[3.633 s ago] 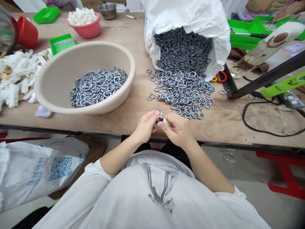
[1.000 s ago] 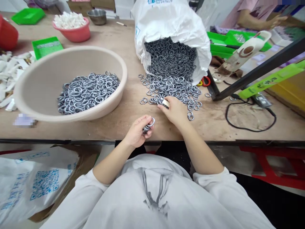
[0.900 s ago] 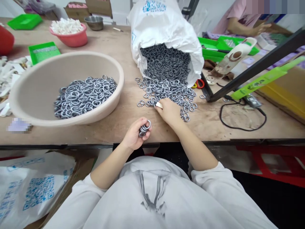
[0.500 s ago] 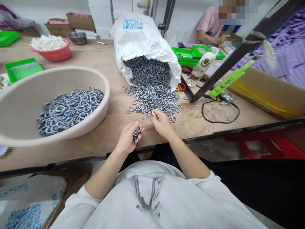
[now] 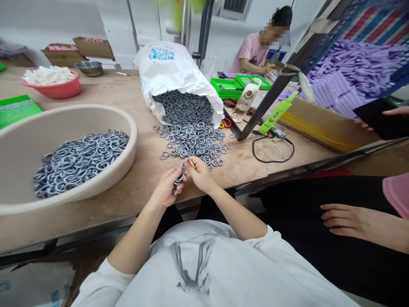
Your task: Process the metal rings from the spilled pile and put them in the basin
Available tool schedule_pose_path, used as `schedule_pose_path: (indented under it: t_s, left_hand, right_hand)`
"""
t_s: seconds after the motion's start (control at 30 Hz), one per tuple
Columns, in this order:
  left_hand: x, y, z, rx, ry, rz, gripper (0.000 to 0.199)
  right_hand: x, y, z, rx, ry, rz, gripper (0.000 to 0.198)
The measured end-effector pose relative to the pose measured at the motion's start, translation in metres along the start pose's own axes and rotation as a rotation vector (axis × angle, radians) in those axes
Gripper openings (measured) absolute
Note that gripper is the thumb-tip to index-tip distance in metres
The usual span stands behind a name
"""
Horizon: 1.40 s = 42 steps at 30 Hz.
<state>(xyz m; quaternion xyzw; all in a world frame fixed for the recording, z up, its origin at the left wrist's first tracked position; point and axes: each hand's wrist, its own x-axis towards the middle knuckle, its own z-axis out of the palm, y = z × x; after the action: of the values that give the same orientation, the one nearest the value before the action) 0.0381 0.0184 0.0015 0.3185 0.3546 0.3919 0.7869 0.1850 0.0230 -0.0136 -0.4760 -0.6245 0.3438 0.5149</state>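
Note:
Several grey metal-looking rings (image 5: 179, 181) are stacked in my left hand (image 5: 166, 187), its fingers closed round them. My right hand (image 5: 200, 174) pinches a thin pale stick (image 5: 191, 163), its fingertips close against the top ring of the stack. Whether they also hold a ring is too small to tell. Just beyond my hands lies a loose heap of the same rings (image 5: 194, 138), spilling from the mouth of a white sack (image 5: 179, 70). To my left, a big beige tub (image 5: 132, 140) holds many more rings (image 5: 83, 160).
A slanted dark metal post (image 5: 265, 106) meets the table at right, near a green tube-like item (image 5: 278, 113), a cable (image 5: 271, 162) and a bottle (image 5: 246, 100). Another person's hand (image 5: 354, 219) rests at my right; a black flat device (image 5: 380, 117) is held above. A co-worker (image 5: 251, 53) sits behind.
My right hand has come from the edge of the ring heap to the stack in my left hand. The view has turned right, and another person's hands have appeared at the right.

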Motion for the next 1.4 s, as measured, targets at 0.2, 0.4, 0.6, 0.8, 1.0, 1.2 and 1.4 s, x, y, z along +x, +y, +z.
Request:
schedule_pose_path:
  t_s: [0.2, 0.4, 0.6, 0.8, 1.0, 1.2, 1.4]
  left_hand:
    - [0.001, 0.003, -0.004, 0.029, -0.071, -0.115, 0.042]
    - [0.006, 0.002, 0.000, 0.199, 0.045, 0.108, 0.037]
    - [0.003, 0.000, 0.006, 0.244, -0.010, 0.058, 0.041]
    - [0.001, 0.000, 0.013, 0.173, -0.014, 0.033, 0.045]
    - [-0.005, 0.003, 0.011, 0.220, -0.018, 0.092, 0.045]
    - [0.000, 0.000, 0.007, 0.223, 0.054, 0.185, 0.041]
    - [0.005, 0.008, 0.012, 0.199, 0.074, 0.211, 0.043]
  right_hand:
    - [-0.001, 0.002, -0.004, -0.067, 0.000, -0.085, 0.035]
    - [-0.005, -0.002, -0.006, -0.056, -0.006, -0.110, 0.034]
    - [-0.011, -0.004, -0.003, -0.089, 0.064, -0.107, 0.031]
    - [-0.017, -0.009, -0.001, -0.353, 0.126, -0.194, 0.028]
    - [-0.013, -0.008, 0.004, -0.255, 0.112, -0.200, 0.040]
    - [-0.002, -0.011, 0.006, -0.092, 0.113, -0.147, 0.047]
    - [0.013, -0.020, -0.003, -0.043, -0.013, -0.100, 0.050]
